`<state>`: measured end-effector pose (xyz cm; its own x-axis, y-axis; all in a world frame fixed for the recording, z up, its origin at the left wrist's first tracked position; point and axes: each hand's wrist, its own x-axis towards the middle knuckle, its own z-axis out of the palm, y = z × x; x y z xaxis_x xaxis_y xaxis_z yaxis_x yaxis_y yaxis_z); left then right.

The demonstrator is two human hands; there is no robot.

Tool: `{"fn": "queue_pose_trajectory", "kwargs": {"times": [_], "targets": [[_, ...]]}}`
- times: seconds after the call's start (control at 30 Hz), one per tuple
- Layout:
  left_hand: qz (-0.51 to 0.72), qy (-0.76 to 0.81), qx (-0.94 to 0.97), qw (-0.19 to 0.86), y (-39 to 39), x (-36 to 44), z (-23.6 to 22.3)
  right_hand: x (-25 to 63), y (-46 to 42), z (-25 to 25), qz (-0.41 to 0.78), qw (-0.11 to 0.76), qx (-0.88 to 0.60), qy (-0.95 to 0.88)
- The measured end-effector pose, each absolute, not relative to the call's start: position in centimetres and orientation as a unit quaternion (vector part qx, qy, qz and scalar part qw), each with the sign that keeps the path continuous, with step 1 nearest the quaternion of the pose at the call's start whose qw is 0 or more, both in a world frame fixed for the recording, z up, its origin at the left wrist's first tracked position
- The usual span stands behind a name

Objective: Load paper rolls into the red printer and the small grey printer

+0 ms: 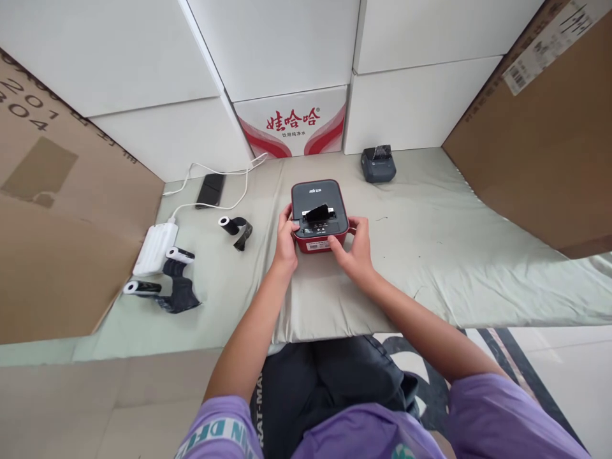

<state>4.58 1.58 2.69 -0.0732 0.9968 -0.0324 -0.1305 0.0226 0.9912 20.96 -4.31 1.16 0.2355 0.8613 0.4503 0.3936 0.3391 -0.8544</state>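
A red label printer (pixel 320 245) with a dark grey top sits on the cloth-covered table in front of me. A strip of black paper sticks up from the slot in its lid. My left hand (pixel 285 242) grips the printer's left side, thumb on the top edge by a corner. On the opposite side, my right hand (pixel 354 250) is closed around the right wall, with its thumb against the front face near a white barcode label. Fingers behind the printer's sides are partly hidden.
Left of the printer lie a roll of black paper (pixel 228 225), two more rolls (pixel 142 288) with unwound strips, a white power bank (pixel 155 248) with a cable, and a black phone (pixel 210 190). A small dark printer (pixel 378 164) stands back right. Cardboard boxes (pixel 535 146) flank the table.
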Motion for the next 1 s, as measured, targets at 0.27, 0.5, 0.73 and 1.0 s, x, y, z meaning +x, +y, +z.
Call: {"fn": "queue_pose_trajectory", "kwargs": {"times": [0.27,0.5,0.73,1.0], "targets": [[0.544,0.49,0.434,0.525,1.4,5.1,2.4,21.4,-3.8,0.7,0.204,0.587,-0.525,-0.581],[0.577,0.468,0.541,0.394,1.6,3.5,3.6,21.5,-3.4,0.4,0.223,0.598,-0.52,-0.568],[0.169,0.459,0.835,0.253,8.3,3.9,10.4,21.5,-3.0,0.4,0.228,0.601,-0.518,-0.564],[0.027,0.451,0.881,0.142,9.9,6.1,11.8,21.8,-3.0,0.6,0.233,0.601,-0.513,-0.567]]}}
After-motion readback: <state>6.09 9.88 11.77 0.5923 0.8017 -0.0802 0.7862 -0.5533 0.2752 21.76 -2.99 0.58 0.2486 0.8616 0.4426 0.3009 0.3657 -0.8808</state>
